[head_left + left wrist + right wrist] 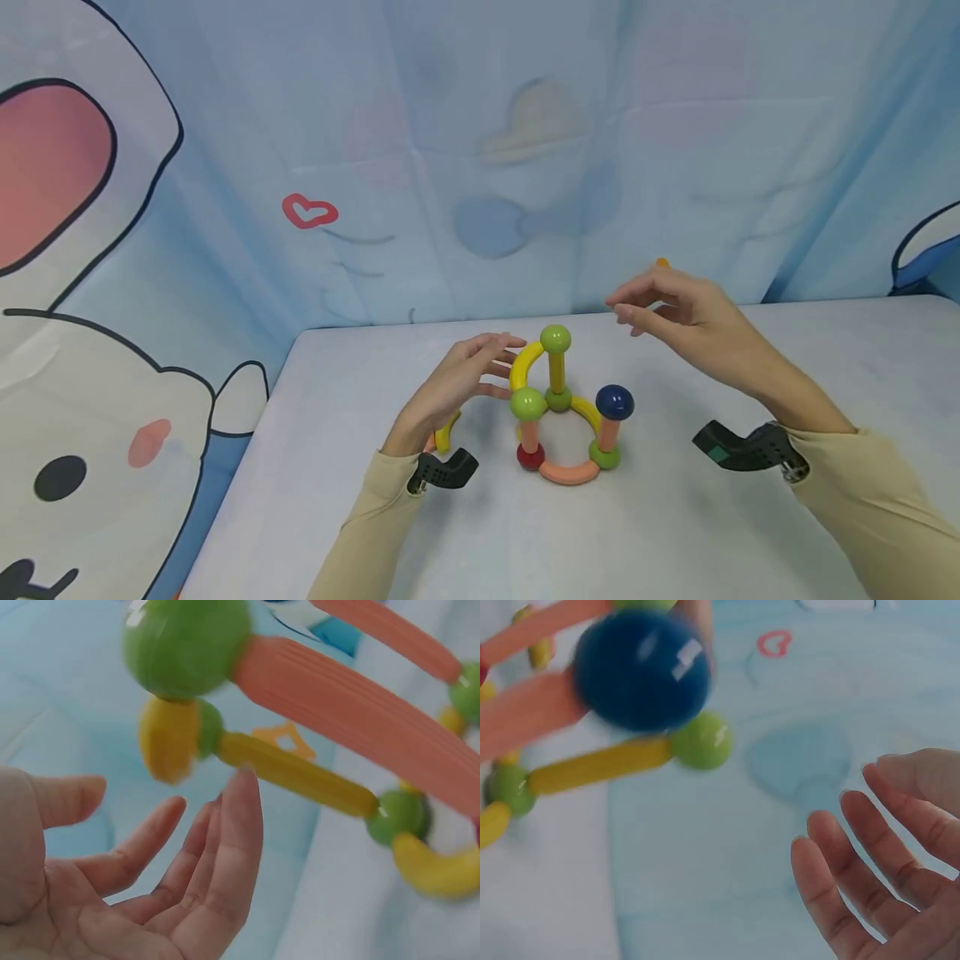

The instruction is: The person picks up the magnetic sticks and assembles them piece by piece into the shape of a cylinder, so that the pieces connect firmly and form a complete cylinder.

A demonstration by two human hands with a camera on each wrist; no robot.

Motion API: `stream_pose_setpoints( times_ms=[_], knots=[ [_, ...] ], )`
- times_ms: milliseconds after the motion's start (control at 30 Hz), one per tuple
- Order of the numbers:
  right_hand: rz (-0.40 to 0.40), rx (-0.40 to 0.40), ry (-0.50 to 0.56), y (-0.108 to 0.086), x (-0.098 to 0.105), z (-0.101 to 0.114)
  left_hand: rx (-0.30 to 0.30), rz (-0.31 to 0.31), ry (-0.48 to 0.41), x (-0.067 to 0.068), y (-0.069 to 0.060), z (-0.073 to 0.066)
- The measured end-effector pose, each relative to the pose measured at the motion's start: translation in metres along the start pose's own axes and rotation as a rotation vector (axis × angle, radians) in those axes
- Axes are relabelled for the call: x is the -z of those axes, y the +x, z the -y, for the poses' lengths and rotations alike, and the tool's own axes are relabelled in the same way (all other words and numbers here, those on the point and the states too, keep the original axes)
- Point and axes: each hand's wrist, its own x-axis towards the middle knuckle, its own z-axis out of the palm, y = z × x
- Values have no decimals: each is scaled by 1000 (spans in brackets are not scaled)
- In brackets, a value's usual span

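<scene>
A toy frame of colored balls, rods and curved pieces stands on the table. Its base ring joins a red ball (530, 457), green balls (604, 455), an orange curved piece (570, 473) and yellow ones. Three upright rods carry two light green balls (556, 339) and a dark blue ball (615, 402). A yellow curved piece (525, 364) spans the two upper green balls. My left hand (468, 375) is beside that piece, fingers loosely bent, holding nothing; whether a fingertip touches the frame I cannot tell. My right hand (686, 321) hovers behind and right of it, empty, fingers relaxed.
Another yellow curved piece (447, 433) lies by the left wrist, partly hidden by it. The white tabletop (600, 542) ends at a light blue printed curtain (450, 125) behind. A camera is strapped on each wrist.
</scene>
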Motion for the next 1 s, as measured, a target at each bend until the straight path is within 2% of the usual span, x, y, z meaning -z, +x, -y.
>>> stream_pose_setpoints(
  times_ms=[100,200,300,433,500,633,800,867,1000],
  knots=[
    [32,-88,-32,-7,-1,-26,9,-16,68,-2,-4,8],
    [128,-145,-75,-12,-10,-52,12,-7,162,-6,-9,19],
    [241,-156,-45,-16,-23,-74,19,20,273,-13,-13,32],
    [324,-140,33,-17,-42,-93,23,79,345,-24,-16,47],
    [339,-128,54,-15,-51,-96,8,97,356,-29,-17,51],
    [354,-120,87,-7,-65,-96,-64,100,377,-34,-19,54],
    [350,-130,129,3,-77,-93,-159,102,330,-38,-19,55],
    [342,-138,131,5,-80,-93,-164,93,309,-39,-20,55],
    [325,-140,124,6,-82,-92,-135,49,323,-40,-22,56]
  ],
)
